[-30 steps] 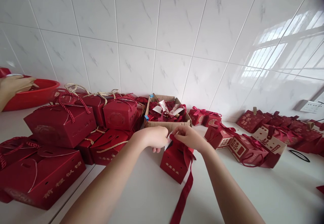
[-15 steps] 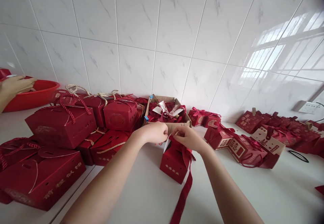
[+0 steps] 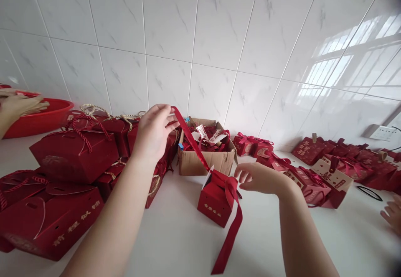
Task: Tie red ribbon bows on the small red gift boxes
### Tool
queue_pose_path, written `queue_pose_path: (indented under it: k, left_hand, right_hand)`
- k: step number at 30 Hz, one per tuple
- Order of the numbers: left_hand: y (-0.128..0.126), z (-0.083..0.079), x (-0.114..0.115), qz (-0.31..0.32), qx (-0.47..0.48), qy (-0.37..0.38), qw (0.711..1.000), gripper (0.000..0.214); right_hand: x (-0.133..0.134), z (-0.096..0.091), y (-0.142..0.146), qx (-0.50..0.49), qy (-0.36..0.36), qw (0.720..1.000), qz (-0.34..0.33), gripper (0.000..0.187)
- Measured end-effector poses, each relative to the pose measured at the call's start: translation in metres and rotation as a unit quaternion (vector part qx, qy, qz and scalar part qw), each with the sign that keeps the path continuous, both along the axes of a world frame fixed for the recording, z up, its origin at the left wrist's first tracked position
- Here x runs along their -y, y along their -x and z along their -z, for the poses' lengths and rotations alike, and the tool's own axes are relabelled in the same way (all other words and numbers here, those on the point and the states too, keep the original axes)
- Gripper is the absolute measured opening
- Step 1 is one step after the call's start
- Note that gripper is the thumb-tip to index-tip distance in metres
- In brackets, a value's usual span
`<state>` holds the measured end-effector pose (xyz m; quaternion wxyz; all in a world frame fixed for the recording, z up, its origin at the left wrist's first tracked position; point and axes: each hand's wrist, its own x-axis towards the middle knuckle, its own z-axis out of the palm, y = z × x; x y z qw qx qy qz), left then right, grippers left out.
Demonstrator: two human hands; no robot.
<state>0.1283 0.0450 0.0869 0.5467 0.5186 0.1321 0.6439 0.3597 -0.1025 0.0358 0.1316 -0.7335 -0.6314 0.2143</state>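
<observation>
A small red gift box stands on the white counter in front of me. A red ribbon runs taut from the box top up to my left hand, which pinches its end above the large boxes. The ribbon's other end hangs down over the box's right side toward the counter's front. My right hand hovers just right of the box top with its fingers loosely apart, holding nothing.
Large red rope-handled boxes are stacked on the left. A cardboard box of ribbons and tags sits against the tiled wall. Several small red boxes lie on the right. Another person's hand rests at a red basin; other fingers show far right.
My left hand has pulled one end of the ribbon up and to the left, drawing it taut through the box top. My right hand let go and moved slightly right.
</observation>
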Motion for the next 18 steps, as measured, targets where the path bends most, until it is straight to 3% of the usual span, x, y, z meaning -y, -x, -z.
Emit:
queue_pose_path:
  k: [3,6,11,18]
  left_hand:
    - [0.007,-0.006,0.004,0.075,0.043,0.057,0.995,0.010]
    - [0.009,-0.012,0.012,0.127,0.060,0.084,0.987,0.015]
    - [0.010,-0.017,0.019,0.120,0.062,0.074,0.988,0.023]
    - [0.010,-0.012,0.015,0.079,-0.027,0.018,0.996,0.013]
  right_hand:
    - [-0.003,0.003,0.006,-0.045,0.016,0.998,-0.029,0.030]
    - [-0.011,0.009,0.011,-0.059,0.016,0.998,-0.032,0.053]
    - [-0.021,0.015,0.008,-0.087,0.065,0.993,-0.044,0.080]
    - [-0.022,0.012,0.005,-0.017,0.056,0.998,-0.037,0.076]
